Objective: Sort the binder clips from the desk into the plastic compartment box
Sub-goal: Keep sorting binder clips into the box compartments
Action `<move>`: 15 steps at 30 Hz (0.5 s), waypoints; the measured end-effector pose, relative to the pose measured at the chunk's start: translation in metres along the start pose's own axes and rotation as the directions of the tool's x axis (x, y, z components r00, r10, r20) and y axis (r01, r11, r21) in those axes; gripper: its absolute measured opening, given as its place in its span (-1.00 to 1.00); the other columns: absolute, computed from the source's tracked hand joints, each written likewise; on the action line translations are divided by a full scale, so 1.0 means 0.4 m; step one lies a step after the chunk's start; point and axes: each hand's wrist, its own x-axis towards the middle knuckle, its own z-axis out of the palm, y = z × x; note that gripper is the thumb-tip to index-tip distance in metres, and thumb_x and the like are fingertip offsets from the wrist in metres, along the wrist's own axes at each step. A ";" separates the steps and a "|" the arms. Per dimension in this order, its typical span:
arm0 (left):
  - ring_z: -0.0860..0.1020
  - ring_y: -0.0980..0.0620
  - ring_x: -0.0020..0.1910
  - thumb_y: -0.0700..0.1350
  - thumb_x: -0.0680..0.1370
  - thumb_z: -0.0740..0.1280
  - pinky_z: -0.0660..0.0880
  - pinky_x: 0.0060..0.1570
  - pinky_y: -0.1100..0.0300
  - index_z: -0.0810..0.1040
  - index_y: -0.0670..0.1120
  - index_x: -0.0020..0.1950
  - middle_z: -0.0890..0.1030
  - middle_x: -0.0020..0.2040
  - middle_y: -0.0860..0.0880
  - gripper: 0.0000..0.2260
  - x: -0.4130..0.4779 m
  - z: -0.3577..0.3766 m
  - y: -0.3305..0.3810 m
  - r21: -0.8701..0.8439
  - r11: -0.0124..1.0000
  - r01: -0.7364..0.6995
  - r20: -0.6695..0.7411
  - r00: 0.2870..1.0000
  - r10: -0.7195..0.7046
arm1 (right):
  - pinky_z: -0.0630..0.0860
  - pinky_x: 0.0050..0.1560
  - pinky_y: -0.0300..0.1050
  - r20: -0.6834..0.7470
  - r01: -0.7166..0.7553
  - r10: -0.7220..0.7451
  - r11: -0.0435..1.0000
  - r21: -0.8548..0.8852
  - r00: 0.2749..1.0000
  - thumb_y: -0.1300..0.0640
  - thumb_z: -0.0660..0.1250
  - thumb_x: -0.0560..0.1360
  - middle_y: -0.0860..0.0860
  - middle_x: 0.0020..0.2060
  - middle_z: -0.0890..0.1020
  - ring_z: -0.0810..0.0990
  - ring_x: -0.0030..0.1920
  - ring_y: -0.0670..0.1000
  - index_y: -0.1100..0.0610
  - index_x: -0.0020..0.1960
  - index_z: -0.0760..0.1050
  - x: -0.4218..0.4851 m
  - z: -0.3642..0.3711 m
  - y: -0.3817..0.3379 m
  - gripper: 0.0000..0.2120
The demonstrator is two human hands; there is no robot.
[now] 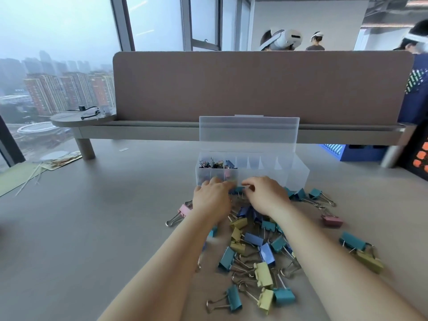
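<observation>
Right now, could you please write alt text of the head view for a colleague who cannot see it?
A person's left hand and right hand meet at a teal binder clip before an open clear plastic compartment box whose leftmost compartments hold small clips. A pile of teal, blue, yellow and pink binder clips lies on the grey desk.

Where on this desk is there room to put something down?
The widest bare desk lies left of the left hand, between the compartment box and the papers at far left. A smaller bare patch sits right of the box. In front of the box it is crowded: binder clips lie scattered there.
</observation>
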 end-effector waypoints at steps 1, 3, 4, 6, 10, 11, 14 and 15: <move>0.36 -0.12 0.30 -0.05 0.61 0.13 0.27 0.24 0.04 0.26 0.22 0.45 0.41 0.30 -0.04 -0.58 0.003 0.006 -0.003 0.017 1.000 0.000 -0.004 1.000 0.000 | 0.49 0.11 0.00 0.035 0.017 -0.015 0.998 -0.063 0.999 -0.01 0.15 0.60 0.05 0.26 0.51 0.52 0.18 0.15 -0.14 0.31 0.46 0.004 0.004 -0.003 -0.69; 0.35 -0.11 0.32 -0.01 0.60 0.11 0.26 0.25 0.03 0.26 0.24 0.46 0.39 0.33 -0.04 -0.58 0.007 0.014 -0.014 0.009 1.000 0.017 0.002 1.000 -0.017 | 0.45 0.15 0.02 0.090 0.049 -0.035 0.987 -0.153 0.995 -0.03 0.15 0.60 0.07 0.27 0.47 0.48 0.22 0.17 -0.18 0.36 0.39 0.008 0.008 -0.007 -0.66; 0.34 -0.11 0.33 0.01 0.59 0.12 0.25 0.26 0.02 0.26 0.24 0.46 0.38 0.35 -0.04 -0.58 0.008 0.014 -0.019 -0.002 1.000 0.027 0.004 1.000 -0.027 | 0.43 0.16 0.03 0.095 0.055 -0.039 0.983 -0.178 0.995 -0.04 0.16 0.59 0.07 0.27 0.46 0.46 0.22 0.17 -0.18 0.36 0.37 0.008 0.008 -0.008 -0.66; 0.32 -0.11 0.35 0.03 0.58 0.16 0.24 0.27 0.01 0.30 0.20 0.44 0.37 0.37 -0.03 -0.59 0.012 0.011 -0.026 -0.010 0.999 0.040 0.008 0.999 -0.040 | 0.37 0.14 0.02 0.077 0.063 -0.048 0.977 -0.205 0.996 -0.04 0.19 0.58 0.05 0.26 0.49 0.44 0.22 0.16 -0.17 0.35 0.37 0.009 0.004 -0.009 -0.66; 0.36 -0.09 0.31 0.04 0.56 0.22 0.23 0.19 0.01 0.43 0.13 0.29 0.44 0.32 0.02 -0.71 0.015 0.006 -0.024 -0.033 0.999 0.040 -0.005 0.999 -0.040 | 0.29 0.01 -0.04 0.069 0.074 -0.062 0.979 -0.188 0.996 -0.01 0.27 0.54 0.01 0.20 0.56 0.44 0.21 0.14 -0.10 0.28 0.42 0.011 0.002 -0.017 -0.69; 0.37 -0.08 0.30 0.03 0.55 0.23 0.24 0.18 0.02 0.43 0.12 0.27 0.46 0.31 0.03 -0.72 0.015 0.007 -0.024 -0.048 0.998 0.042 -0.014 0.999 -0.043 | 0.30 -0.01 -0.06 0.070 0.068 -0.057 0.983 -0.172 0.996 0.00 0.29 0.52 0.01 0.18 0.57 0.46 0.19 0.13 -0.08 0.26 0.43 0.012 0.002 -0.020 -0.69; 0.42 -0.05 0.26 0.01 0.50 0.32 0.28 0.15 0.04 0.42 0.09 0.23 0.51 0.25 0.05 -0.69 0.022 0.012 -0.025 -0.153 0.986 0.073 -0.042 0.996 -0.080 | 0.40 -0.03 -0.08 0.046 0.049 -0.045 0.993 -0.104 0.998 0.07 0.35 0.48 0.03 0.16 0.57 0.51 0.12 0.12 -0.01 0.22 0.45 0.016 0.009 -0.025 -0.69; 0.44 -0.04 0.24 0.00 0.47 0.35 0.32 0.15 0.06 0.42 0.08 0.22 0.53 0.22 0.06 -0.67 0.023 0.013 -0.026 -0.208 0.975 0.082 -0.045 0.995 -0.094 | 0.44 -0.01 -0.08 0.036 0.050 -0.048 0.997 -0.063 0.998 0.12 0.35 0.48 0.05 0.17 0.54 0.52 0.10 0.11 0.01 0.22 0.45 0.016 0.012 -0.025 -0.68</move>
